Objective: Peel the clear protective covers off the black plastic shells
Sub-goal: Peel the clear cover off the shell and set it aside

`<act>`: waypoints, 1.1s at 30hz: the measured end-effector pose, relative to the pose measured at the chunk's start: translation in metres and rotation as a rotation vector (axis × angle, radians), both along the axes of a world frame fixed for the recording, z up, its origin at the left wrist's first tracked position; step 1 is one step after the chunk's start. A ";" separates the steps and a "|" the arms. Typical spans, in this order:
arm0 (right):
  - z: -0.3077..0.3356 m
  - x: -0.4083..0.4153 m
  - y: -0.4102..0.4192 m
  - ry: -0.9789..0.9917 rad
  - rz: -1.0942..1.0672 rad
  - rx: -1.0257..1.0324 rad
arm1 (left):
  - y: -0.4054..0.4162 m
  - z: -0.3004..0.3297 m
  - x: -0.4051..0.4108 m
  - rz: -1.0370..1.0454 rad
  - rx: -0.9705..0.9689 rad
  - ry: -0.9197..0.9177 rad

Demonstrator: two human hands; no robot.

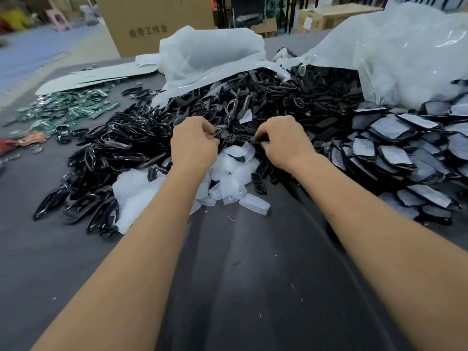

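Observation:
A big heap of black plastic shells [266, 97] spills from a torn clear bag across the table's middle. My left hand [193, 143] and my right hand [283, 140] meet over the heap's near edge, fingers curled, each pinching an end of one black shell [234, 139] between them. Whether a clear cover is still on that shell is hard to tell. Just below my hands lies a pile of peeled clear covers [228, 181]. Glossy black shell frames [101, 158] are heaped to the left.
Flat black shells with grey film [400, 150] are stacked at the right. Green circuit boards [73, 107] lie far left. Clear plastic bags [405, 46] rise behind, with a cardboard box [152, 24] beyond. Dark grey table [253, 274] stretches toward me.

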State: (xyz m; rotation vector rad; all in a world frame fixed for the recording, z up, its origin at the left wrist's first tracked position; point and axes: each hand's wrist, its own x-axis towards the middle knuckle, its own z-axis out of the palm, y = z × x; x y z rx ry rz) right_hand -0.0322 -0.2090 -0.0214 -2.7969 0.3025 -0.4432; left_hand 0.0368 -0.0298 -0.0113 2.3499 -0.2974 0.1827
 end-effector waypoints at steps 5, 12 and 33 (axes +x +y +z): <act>-0.001 -0.005 -0.005 -0.202 -0.104 0.174 | 0.008 0.003 -0.013 -0.036 -0.185 -0.040; 0.001 -0.020 0.033 -0.319 0.157 0.880 | 0.029 0.006 -0.032 -0.054 -0.483 0.053; -0.013 -0.022 0.076 -0.005 0.515 1.739 | 0.043 -0.007 -0.051 -0.036 -1.064 0.222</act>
